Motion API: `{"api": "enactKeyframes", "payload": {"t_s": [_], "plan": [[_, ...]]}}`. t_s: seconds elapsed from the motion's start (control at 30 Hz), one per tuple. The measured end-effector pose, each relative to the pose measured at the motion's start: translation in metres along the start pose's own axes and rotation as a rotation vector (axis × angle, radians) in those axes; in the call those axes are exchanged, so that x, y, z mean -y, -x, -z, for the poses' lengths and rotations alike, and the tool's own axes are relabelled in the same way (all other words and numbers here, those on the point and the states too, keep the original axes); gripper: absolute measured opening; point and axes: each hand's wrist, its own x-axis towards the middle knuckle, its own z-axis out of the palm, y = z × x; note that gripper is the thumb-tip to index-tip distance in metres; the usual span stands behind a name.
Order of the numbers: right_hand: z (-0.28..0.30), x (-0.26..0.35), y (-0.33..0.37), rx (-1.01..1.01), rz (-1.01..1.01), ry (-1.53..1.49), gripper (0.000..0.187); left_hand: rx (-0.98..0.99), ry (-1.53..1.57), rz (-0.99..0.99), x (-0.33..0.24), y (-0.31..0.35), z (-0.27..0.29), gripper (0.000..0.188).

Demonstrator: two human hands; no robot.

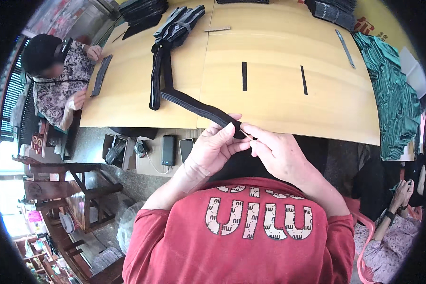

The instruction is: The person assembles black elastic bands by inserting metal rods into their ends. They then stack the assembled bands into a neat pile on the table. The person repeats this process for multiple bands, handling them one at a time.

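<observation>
A long black fabric strip [201,110] with pale lengthwise lines runs over the table's near edge to my hands. My left hand [213,147] is closed round its near end, thumb on top. Against that end, my right hand [280,154] pinches a thin tan piece [245,135], too small to name. The strip folds at its far end and joins a loop of the same black material [156,78]. Beyond the loop lies a bundle of grey and black strips [180,26], gathered by a band.
On the table [284,109] lie two short black strips [244,76] and a narrow grey strip [345,48]. Green fabric pieces [388,94] are piled at right. A co-worker [61,80] sits at left; another person's hands [401,195] show at lower right. A wooden chair [75,189] stands left.
</observation>
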Motion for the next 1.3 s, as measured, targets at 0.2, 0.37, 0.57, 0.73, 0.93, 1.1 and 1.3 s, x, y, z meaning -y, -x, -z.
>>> {"api": "enactKeyframes", "payload": {"t_s": [0.2,0.37,0.57,0.73,0.93,1.1,1.3], "plan": [[-0.001,0.005,-0.002,0.035,-0.082,-0.078,0.032,0.030,-0.063,0.018,-0.007,0.012,0.002,0.031],[0.007,0.026,-0.005,0.161,-0.279,-0.140,0.032,0.015,-0.114,-0.073,0.000,0.008,0.016,0.033],[-0.002,0.015,-0.002,0.133,-0.220,-0.123,0.033,-0.005,-0.145,-0.103,0.002,0.007,0.015,0.033],[-0.003,0.014,-0.006,0.150,-0.226,-0.084,0.035,-0.011,-0.168,-0.107,0.001,0.008,0.014,0.028],[-0.003,0.016,-0.005,0.156,-0.221,-0.082,0.033,-0.019,-0.237,-0.173,0.003,0.007,0.016,0.032],[-0.005,0.016,-0.006,0.156,-0.249,-0.057,0.033,-0.052,-0.319,-0.226,0.005,0.008,0.019,0.032],[-0.010,0.016,-0.006,0.139,-0.225,-0.033,0.032,-0.120,-0.635,-0.438,0.008,0.012,0.014,0.031]]}}
